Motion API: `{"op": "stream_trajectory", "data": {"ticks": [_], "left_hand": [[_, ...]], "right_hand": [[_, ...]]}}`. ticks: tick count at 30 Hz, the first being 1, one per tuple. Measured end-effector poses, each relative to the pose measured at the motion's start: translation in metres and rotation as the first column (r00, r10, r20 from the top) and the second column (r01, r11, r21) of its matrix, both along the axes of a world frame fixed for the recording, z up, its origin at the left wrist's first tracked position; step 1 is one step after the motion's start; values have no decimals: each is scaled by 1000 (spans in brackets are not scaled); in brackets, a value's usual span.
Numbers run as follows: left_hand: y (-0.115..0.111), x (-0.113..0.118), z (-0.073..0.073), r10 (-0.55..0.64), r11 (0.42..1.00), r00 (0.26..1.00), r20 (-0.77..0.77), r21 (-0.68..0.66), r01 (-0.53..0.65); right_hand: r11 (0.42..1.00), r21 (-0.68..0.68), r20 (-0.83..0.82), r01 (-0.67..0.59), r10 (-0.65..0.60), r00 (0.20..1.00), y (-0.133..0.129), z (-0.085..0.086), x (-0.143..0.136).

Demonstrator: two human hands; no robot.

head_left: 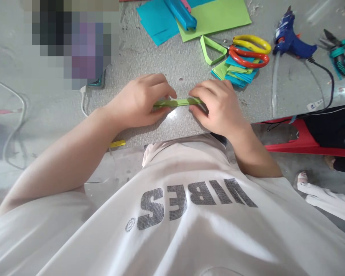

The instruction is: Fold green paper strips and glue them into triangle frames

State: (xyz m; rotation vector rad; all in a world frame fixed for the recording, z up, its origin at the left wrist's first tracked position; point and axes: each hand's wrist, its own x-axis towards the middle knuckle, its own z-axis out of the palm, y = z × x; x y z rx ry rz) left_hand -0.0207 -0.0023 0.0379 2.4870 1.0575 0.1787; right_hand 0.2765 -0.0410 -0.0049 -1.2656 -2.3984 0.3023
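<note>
A narrow folded strip of green paper (179, 102) stretches between my two hands, close to the table's near edge. Its left end is pinched in my left hand (145, 99), thumb below and fingers above. My right hand (217, 103) grips the other end in the same way. The fingers hide both ends of the strip. Just beyond my right hand lies a pile of blue and green folded paper pieces (238, 73), with scissors (248, 51) with red and yellow handles resting on it. Beside them stands a green paper triangle (211, 50).
Blue paper sheets (156, 25), a green sheet (218, 17) and a blue stapler (182, 15) lie at the back. To the right are a blue glue gun (293, 38) with its cord and teal-handled pliers (340, 57). A white cable (23, 111) runs at left.
</note>
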Motion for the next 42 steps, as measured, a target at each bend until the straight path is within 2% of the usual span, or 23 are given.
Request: {"op": "stream_trajectory", "data": {"ticks": [6, 10, 22, 33, 42], "left_hand": [[14, -6, -19, -54, 995, 993, 100, 86, 46], [14, -3, -31, -113, 988, 987, 117, 115, 100], [3, 5, -22, -87, 991, 995, 39, 110, 83], [1, -8, -19, -85, 975, 996, -26, 203, 88], [-7, 9, -32, -136, 933, 990, -23, 334, 136]], "right_hand": [[998, -7, -8, -57, 57, 998, 8, -5, 3], [995, 28, 7, -100, 100, 995, 8, -10, 1], [994, 54, 42, -94, 92, 995, 3, -12, 0], [998, 68, 15, -9, 8, 1000, -3, -9, 22], [998, 40, 90, -38, 34, 995, -8, 4, -10]]}}
